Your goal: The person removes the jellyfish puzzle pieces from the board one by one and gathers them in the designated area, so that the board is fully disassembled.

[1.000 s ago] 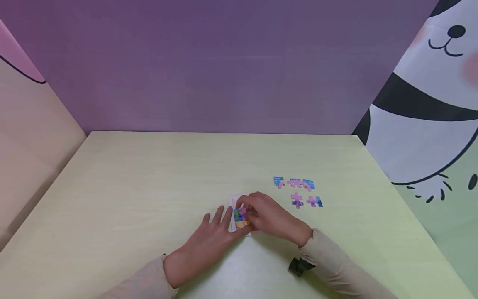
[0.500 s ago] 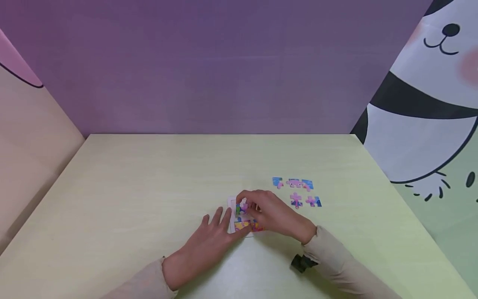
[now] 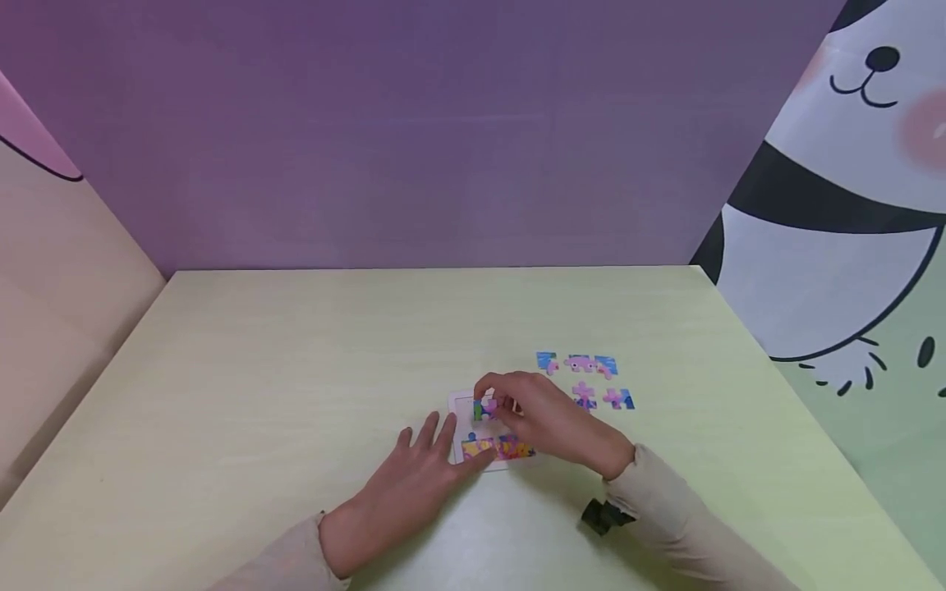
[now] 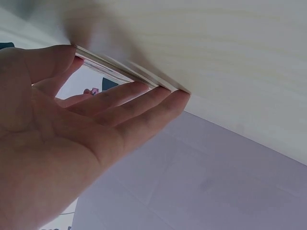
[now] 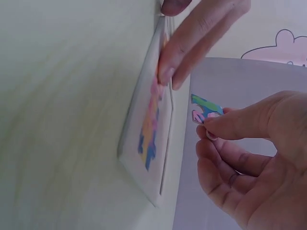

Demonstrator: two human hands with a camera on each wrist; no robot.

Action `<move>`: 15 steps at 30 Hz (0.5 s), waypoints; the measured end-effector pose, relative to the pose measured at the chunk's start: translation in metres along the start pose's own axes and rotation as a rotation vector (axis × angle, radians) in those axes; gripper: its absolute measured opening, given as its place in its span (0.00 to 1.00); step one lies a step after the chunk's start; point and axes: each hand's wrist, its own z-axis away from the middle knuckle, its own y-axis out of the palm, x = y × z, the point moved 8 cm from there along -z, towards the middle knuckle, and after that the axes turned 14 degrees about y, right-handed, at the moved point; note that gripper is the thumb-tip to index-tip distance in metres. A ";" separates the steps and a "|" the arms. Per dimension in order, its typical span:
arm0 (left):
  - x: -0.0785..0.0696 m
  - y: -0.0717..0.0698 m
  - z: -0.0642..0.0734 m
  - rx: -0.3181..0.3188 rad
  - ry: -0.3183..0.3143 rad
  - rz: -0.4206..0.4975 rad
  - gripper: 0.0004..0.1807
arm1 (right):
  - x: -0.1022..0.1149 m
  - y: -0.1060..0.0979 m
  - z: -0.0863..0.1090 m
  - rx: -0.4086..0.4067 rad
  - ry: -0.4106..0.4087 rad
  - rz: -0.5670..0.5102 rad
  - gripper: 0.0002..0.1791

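- The pale table point(image 3: 332, 345) stretched toward 12 o'clock, ending at a purple wall point(image 3: 473, 131).
- The right hand point(image 3: 550, 420) came in from 4 o'clock, raised over the tray, thumb and forefinger pinching one small piece, the other fingers bent; its sleeve point(image 3: 687, 521) was cut off by the frame's lower edge.
- The left hand point(image 3: 410, 492) reached in from 7 o'clock, fingers straight and spread, fingertips at the tray's 9 o'clock edge, thumb across the joined strip, gripping nothing.
- The white tray point(image 3: 460, 404) lay flat between the hands, its 3 o'clock side hidden under the right hand.
- The joined strip point(image 3: 519, 447), yellow and red, sat along the tray's 6 o'clock side, partly covered by the left thumb.
- Loose pieces point(image 3: 618, 399) lay at 2 o'clock from the tray, one partly behind the right hand.
- The pinched piece point(image 5: 206, 108), green, blue and pink, was clear of the tray, one end hidden by the thumb.
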 end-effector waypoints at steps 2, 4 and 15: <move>0.000 0.000 0.000 0.010 -0.003 0.005 0.34 | -0.001 -0.004 0.001 -0.011 0.003 0.004 0.14; 0.000 0.001 -0.001 0.018 -0.006 0.010 0.34 | -0.003 -0.006 0.002 -0.024 0.001 0.007 0.14; -0.001 0.002 -0.002 0.041 -0.005 -0.007 0.35 | -0.020 -0.012 0.009 -0.064 0.016 0.024 0.15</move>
